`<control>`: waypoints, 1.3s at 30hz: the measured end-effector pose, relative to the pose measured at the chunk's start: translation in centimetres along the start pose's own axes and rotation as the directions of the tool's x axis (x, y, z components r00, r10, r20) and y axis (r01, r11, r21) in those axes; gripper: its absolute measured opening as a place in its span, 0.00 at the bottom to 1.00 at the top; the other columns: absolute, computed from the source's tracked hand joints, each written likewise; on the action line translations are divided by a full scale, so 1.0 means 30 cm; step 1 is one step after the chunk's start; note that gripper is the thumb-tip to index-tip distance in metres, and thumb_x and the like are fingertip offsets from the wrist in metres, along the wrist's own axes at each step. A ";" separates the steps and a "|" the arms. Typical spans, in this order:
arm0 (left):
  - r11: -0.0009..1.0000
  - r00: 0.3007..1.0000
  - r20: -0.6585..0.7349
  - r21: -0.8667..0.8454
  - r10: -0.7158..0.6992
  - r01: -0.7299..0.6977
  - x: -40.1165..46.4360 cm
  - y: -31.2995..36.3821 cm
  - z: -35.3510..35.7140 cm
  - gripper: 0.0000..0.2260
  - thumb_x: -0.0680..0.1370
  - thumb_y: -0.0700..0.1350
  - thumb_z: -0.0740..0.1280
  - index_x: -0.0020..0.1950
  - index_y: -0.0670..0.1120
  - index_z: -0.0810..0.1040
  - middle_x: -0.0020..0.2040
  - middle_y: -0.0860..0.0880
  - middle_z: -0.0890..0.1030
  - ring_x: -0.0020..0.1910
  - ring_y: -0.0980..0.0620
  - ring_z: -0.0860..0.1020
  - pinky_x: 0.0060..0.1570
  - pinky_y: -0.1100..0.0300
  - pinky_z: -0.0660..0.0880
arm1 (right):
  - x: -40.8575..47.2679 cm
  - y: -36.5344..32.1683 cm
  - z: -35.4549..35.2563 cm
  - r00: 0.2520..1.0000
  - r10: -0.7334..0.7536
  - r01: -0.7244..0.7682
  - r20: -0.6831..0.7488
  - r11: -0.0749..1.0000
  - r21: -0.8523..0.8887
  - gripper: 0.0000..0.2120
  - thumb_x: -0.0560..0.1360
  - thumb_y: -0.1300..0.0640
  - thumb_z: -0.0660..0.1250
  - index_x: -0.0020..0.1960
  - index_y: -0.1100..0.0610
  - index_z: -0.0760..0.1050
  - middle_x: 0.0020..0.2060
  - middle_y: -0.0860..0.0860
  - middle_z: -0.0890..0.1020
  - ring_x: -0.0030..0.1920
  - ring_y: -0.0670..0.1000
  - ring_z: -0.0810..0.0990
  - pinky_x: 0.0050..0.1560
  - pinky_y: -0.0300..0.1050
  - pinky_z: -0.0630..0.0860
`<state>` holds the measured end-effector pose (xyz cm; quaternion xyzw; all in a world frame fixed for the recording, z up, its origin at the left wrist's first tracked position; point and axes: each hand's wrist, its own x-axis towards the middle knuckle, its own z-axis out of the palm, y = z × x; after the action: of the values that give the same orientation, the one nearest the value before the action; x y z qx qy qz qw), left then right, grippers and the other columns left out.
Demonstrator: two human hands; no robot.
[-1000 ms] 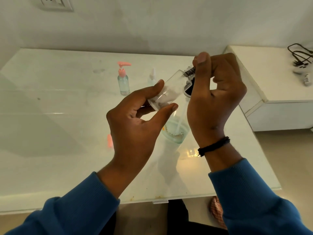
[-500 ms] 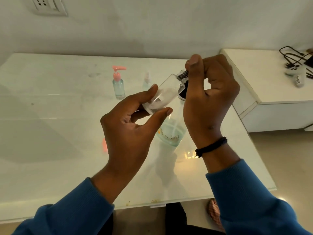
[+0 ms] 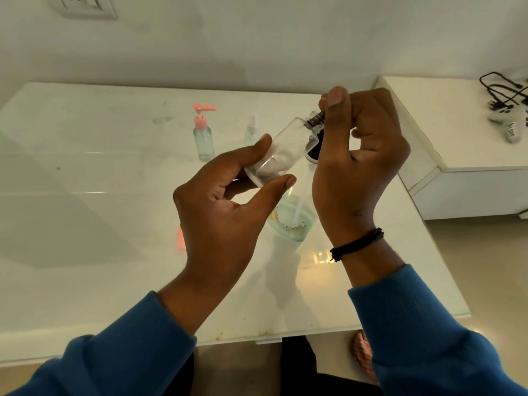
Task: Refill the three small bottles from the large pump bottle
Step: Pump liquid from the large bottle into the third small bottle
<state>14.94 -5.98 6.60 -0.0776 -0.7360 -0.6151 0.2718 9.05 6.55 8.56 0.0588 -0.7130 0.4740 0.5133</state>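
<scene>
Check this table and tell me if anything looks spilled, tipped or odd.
No spill shows. The clear small bottle is tilted in the air, gripped by the left hand while the right hand pinches its dark cap. The pink pump bottle stands upright. Brownish residue marks the table's near edge.

The white glossy surface (image 3: 85, 195) carries a small clear bottle with a pink pump (image 3: 203, 132) standing upright, beyond and to the left of the left hand (image 3: 225, 201). Just to that bottle's right, past the left hand's fingertips, stands a small pale spray bottle (image 3: 252, 131). A large clear bottle (image 3: 291, 224) stands on the surface under and between the left hand and the right hand (image 3: 357, 161), its upper part hidden behind them.
</scene>
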 end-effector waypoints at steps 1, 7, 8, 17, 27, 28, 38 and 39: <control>1.000 1.000 0.003 0.001 -0.002 0.002 0.000 0.001 0.001 0.20 0.72 0.42 0.79 0.63 0.44 0.81 0.58 0.56 0.82 0.57 0.61 0.83 0.53 0.66 0.80 | -0.002 0.004 0.000 1.000 0.007 -0.007 0.001 1.000 0.003 0.15 0.80 0.62 0.67 0.36 0.67 0.77 0.35 0.46 0.74 0.36 0.47 0.72 0.40 0.54 0.73; 1.000 1.000 -0.006 -0.017 -0.003 0.003 0.002 0.003 0.002 0.20 0.73 0.41 0.79 0.63 0.45 0.80 0.59 0.53 0.83 0.58 0.59 0.83 0.53 0.66 0.80 | 0.017 -0.007 -0.003 1.000 -0.028 0.028 0.000 0.999 -0.040 0.16 0.81 0.60 0.66 0.36 0.66 0.78 0.34 0.47 0.75 0.36 0.50 0.72 0.42 0.52 0.72; 1.000 1.000 -0.006 -0.016 -0.003 0.003 0.001 0.003 0.002 0.20 0.73 0.41 0.79 0.63 0.44 0.80 0.59 0.53 0.83 0.57 0.60 0.83 0.53 0.66 0.80 | 0.016 -0.006 -0.001 1.000 -0.027 0.027 -0.004 0.999 -0.037 0.16 0.81 0.60 0.66 0.36 0.66 0.78 0.34 0.47 0.75 0.36 0.50 0.72 0.42 0.53 0.72; 1.000 1.000 -0.003 -0.017 -0.022 0.022 -0.004 0.003 0.002 0.20 0.73 0.42 0.79 0.63 0.45 0.81 0.60 0.52 0.83 0.58 0.59 0.83 0.54 0.65 0.80 | 0.010 -0.006 -0.002 1.000 -0.027 0.027 -0.009 0.999 -0.036 0.16 0.81 0.60 0.66 0.36 0.65 0.78 0.34 0.47 0.75 0.36 0.48 0.72 0.42 0.54 0.73; 1.000 1.000 -0.004 0.004 -0.027 0.027 -0.006 0.009 0.006 0.20 0.73 0.43 0.79 0.63 0.45 0.81 0.60 0.52 0.83 0.58 0.60 0.82 0.53 0.67 0.80 | 0.012 -0.001 0.001 0.999 -0.030 0.030 -0.011 0.999 -0.046 0.16 0.81 0.60 0.66 0.36 0.64 0.78 0.33 0.49 0.76 0.36 0.50 0.73 0.42 0.56 0.73; 1.000 1.000 -0.006 0.003 -0.022 0.022 -0.005 0.011 0.005 0.19 0.73 0.43 0.78 0.62 0.46 0.80 0.60 0.53 0.83 0.58 0.61 0.82 0.53 0.67 0.80 | 0.013 -0.004 0.002 0.999 -0.031 0.030 -0.011 0.999 -0.044 0.16 0.81 0.60 0.66 0.36 0.65 0.78 0.33 0.49 0.76 0.36 0.50 0.72 0.42 0.55 0.73; 0.999 0.999 -0.009 -0.022 -0.039 0.039 -0.003 0.011 0.005 0.19 0.73 0.42 0.79 0.62 0.46 0.80 0.60 0.52 0.83 0.58 0.59 0.83 0.53 0.65 0.81 | 0.012 -0.004 0.002 0.999 -0.044 0.043 -0.019 0.997 -0.059 0.16 0.81 0.61 0.67 0.35 0.64 0.77 0.33 0.49 0.75 0.36 0.52 0.72 0.41 0.55 0.72; 0.999 0.999 -0.010 -0.021 -0.042 0.042 -0.004 0.011 0.005 0.19 0.73 0.42 0.79 0.62 0.46 0.80 0.60 0.52 0.83 0.58 0.60 0.83 0.53 0.65 0.81 | 0.011 -0.007 0.004 0.999 -0.044 0.043 -0.022 0.997 -0.057 0.16 0.81 0.61 0.67 0.35 0.64 0.77 0.33 0.48 0.75 0.36 0.52 0.72 0.41 0.55 0.72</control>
<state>15.14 -5.75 6.81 -0.0616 -0.7296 -0.6288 0.2618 8.92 6.49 8.95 0.0541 -0.7187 0.4428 0.5334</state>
